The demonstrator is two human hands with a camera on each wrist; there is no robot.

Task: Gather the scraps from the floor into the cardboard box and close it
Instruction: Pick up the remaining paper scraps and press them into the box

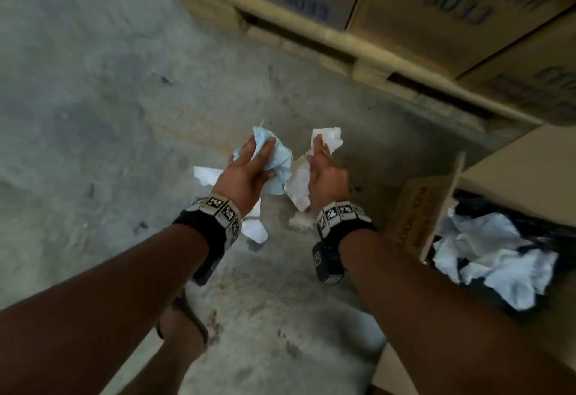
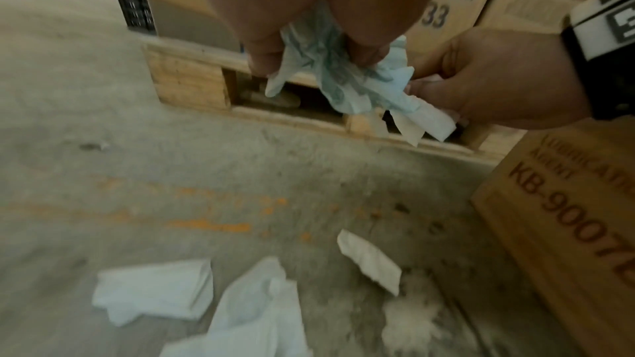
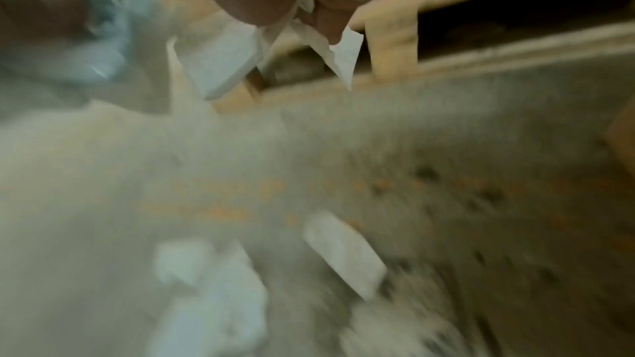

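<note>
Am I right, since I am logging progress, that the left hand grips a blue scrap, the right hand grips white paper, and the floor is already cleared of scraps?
Not quite. The left hand does grip the blue scrap and the right hand the white paper, but the left wrist view shows white scraps still on the floor.
</note>
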